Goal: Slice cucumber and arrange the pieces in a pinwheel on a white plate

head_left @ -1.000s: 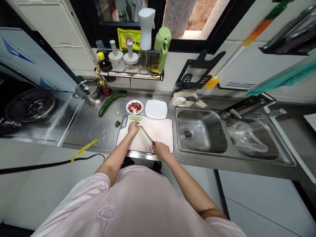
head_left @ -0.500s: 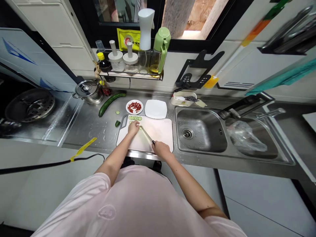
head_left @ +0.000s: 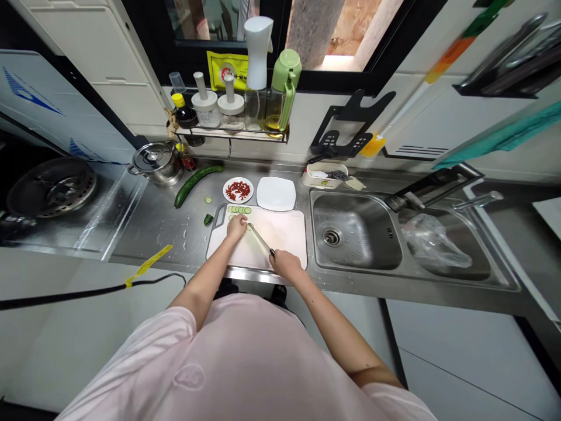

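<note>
From here I'm seeing the white cutting board (head_left: 280, 240) lying at the steel counter's (head_left: 166, 234) front edge, left of the sink (head_left: 357, 234). The right hand (head_left: 286, 265) is gripping the knife (head_left: 263, 241) near the board's front right corner, its blade slanting toward the left hand (head_left: 237, 227). That hand is bending over green slices (head_left: 239, 209) by the board's back left corner; its fingers are hiding whatever they're pinching.

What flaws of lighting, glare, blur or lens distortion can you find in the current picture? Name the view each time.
Head view: bright streaks glare off the steel counter; head view: the wide lens slants the wall rack of utensils and smears it at the edge; head view: the wok sits in dark shadow.
</note>
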`<control>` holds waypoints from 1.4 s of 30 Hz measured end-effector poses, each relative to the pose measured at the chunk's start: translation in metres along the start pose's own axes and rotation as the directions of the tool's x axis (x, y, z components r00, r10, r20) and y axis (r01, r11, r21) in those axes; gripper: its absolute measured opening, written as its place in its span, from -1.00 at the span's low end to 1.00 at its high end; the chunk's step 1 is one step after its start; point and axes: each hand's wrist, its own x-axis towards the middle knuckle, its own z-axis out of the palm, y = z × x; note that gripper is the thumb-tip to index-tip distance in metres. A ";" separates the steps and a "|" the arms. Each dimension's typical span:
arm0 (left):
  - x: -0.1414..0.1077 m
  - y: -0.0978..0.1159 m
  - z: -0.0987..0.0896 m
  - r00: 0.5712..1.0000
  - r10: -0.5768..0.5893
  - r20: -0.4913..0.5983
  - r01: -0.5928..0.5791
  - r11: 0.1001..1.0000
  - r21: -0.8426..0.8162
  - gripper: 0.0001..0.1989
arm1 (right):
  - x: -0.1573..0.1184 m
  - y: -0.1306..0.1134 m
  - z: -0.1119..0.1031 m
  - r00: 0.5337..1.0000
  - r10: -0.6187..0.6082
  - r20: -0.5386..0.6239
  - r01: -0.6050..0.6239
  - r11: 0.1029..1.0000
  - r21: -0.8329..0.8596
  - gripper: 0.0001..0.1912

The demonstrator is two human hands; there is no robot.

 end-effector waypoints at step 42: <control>-0.001 -0.005 0.006 0.998 0.047 -0.041 -0.047 0.999 0.005 -0.79 | -0.033 0.030 0.028 0.999 0.037 0.003 -0.037 0.998 0.049 -0.54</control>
